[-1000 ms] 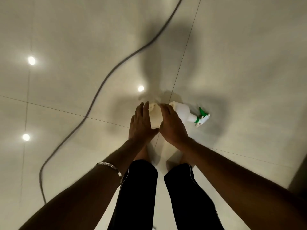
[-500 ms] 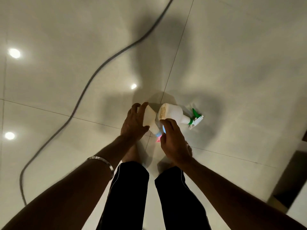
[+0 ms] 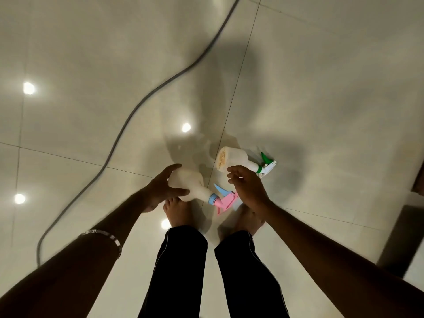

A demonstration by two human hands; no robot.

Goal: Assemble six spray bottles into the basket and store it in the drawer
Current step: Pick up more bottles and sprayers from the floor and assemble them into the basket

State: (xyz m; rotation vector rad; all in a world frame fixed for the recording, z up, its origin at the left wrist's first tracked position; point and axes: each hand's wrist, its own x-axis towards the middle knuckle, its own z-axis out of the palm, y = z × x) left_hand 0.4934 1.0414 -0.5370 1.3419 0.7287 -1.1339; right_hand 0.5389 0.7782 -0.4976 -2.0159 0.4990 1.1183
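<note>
While the left hand [image 3: 160, 189] grips the white plastic pink-triggered spray bottle [image 3: 190, 188] by its body, seemingly light and smooth, the right hand [image 3: 246, 189] hovers, fingers loosely curled, empty.

Bare forearms, silver bracelet [image 3: 102, 235] on left wrist, black trousers [image 3: 181, 271] with thin white side piping, bare feet [image 3: 177, 212]

A: What sort of place is shown?

B: An indoor room, likely a home. A glossy tiled floor [image 3: 321, 88] is seen, with ceiling lights mirrored in it.

A: What else points to that?

B: Bare feet [image 3: 179, 212] are planted on the tiles, and a grey cable [image 3: 128, 125] is trailed across them.
</note>
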